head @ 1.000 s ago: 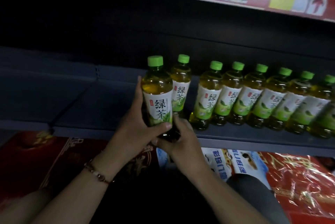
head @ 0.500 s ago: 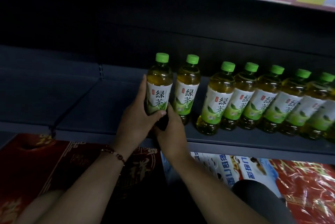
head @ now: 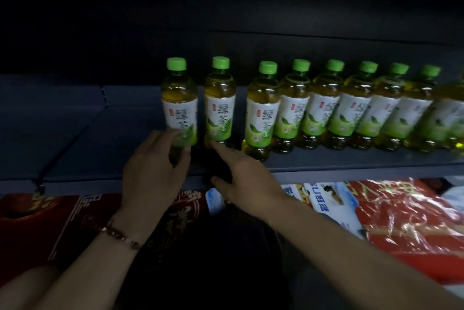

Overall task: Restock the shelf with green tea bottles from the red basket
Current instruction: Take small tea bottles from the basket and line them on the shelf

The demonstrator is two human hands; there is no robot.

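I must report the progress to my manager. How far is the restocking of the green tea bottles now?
Done: a row of green tea bottles stands upright along the dark shelf. In hand: the leftmost bottle stands on the shelf, with the left hand at its base and the right hand open beside it; neither has a firm grip. Left: the shelf's left part is bare. The red basket is not visible.

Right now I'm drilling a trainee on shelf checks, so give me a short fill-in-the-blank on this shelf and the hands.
1. Every bottle cap on the shelf is ____ in colour.
2. The leftmost bottle stands ____ on the shelf.
3. The hand with a beaded bracelet at its wrist is the ____ hand.
4. The right hand has its fingers ____.

Missing words: green; upright; left; straight
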